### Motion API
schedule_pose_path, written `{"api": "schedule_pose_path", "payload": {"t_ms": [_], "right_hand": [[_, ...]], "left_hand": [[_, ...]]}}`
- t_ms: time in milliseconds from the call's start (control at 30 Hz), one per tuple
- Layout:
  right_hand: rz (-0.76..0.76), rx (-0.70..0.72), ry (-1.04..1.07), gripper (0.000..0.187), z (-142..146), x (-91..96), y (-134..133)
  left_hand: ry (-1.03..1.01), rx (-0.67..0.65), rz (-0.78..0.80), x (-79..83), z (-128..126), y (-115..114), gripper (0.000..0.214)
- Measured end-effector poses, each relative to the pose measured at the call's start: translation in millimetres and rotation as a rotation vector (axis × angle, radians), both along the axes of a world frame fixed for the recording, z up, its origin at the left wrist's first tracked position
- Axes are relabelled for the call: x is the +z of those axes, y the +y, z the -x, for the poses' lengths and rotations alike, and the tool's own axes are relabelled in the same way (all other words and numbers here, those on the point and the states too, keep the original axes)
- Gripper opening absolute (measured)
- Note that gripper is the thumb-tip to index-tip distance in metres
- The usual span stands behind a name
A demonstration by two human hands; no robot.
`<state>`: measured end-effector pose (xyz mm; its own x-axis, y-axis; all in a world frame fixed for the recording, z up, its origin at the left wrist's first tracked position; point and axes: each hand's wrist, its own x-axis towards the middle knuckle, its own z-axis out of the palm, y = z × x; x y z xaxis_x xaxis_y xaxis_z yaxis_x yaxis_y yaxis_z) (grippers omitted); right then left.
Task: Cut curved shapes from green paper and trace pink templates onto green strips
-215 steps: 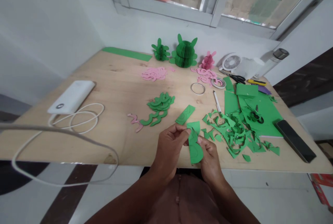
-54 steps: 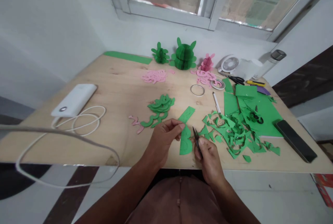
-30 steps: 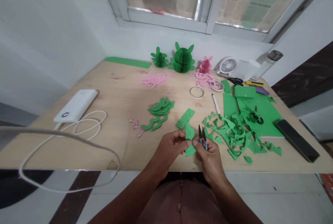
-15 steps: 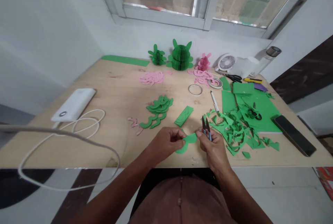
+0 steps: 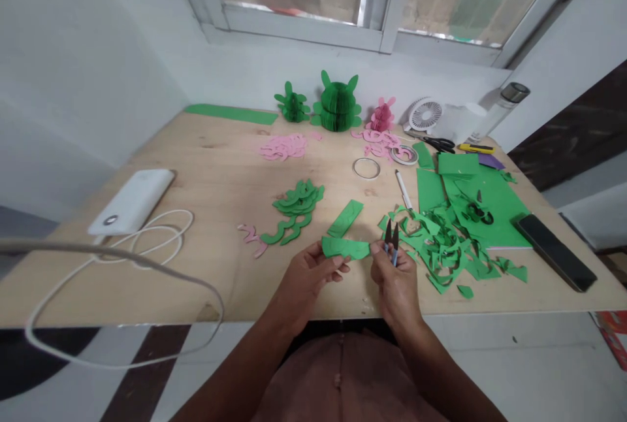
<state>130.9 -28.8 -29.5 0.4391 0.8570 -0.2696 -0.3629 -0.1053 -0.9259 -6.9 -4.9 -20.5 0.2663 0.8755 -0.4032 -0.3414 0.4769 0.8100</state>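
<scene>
Between my hands is a green paper piece (image 5: 349, 248) with a curved lower edge. My left hand (image 5: 313, 272) pinches its left end between thumb and fingers. The thumb and forefinger of my right hand (image 5: 396, 278) touch the paper's right end. That same hand also holds small scissors (image 5: 391, 239) with blue handles, blades parted and pointing away from me. Just beyond the paper lies a folded green strip (image 5: 345, 218) with faint drawn lines. Wavy green cutouts (image 5: 298, 203) are piled to the left, with pink scraps (image 5: 252, 238) beside them.
Green paper scraps (image 5: 443, 245) spread on the right, near green sheets (image 5: 509, 213) and a black case (image 5: 556, 252). A white pen (image 5: 403, 188) and a ring (image 5: 366, 168) lie mid-table. Paper figures (image 5: 337, 108) and a fan (image 5: 425, 115) stand at the back. A cable (image 5: 161, 265) hangs left.
The green paper has been turned and spread out, its curved edge now facing me. My left hand has shifted its hold to the paper's left end. The right hand still holds the scissors.
</scene>
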Motion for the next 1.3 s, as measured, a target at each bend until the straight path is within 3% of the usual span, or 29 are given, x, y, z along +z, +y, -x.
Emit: {"api": "schedule_pose_path", "payload": {"t_ms": [133,233,333,467,600,933,1100,1300], "right_hand": [[0.024,0.022,-0.007,0.039,4,-4.7,-3],[0.089,0.136,-0.036,0.038,3,-8.1,-9],[0.096,0.240,-0.067,0.036,-1,-8.0,-13],[0.045,0.195,-0.096,0.036,-7,0.8,-7],[0.020,0.245,-0.147,0.034,-6,8.8,2],[0.031,0.187,-0.156,0.035,2,3.4,6],[0.003,0.279,-0.149,0.035,-2,3.9,3],[-0.001,0.385,-0.199,0.047,-13,4.6,-5]], "left_hand": [[-0.063,0.122,0.044,-2.0,-8,0,0.022],[-0.113,0.178,0.048,0.8,-6,7,0.020],[-0.099,0.140,0.007,5.6,0,13,0.019],[0.001,0.000,-0.037,11.1,5,16,0.018],[0.075,-0.117,-0.072,15.1,5,15,0.018],[0.129,-0.082,-0.117,5.7,-2,8,0.020],[0.125,-0.014,-0.119,8.5,-5,8,0.017],[0.148,-0.029,-0.136,17.2,0,11,0.016]]}}
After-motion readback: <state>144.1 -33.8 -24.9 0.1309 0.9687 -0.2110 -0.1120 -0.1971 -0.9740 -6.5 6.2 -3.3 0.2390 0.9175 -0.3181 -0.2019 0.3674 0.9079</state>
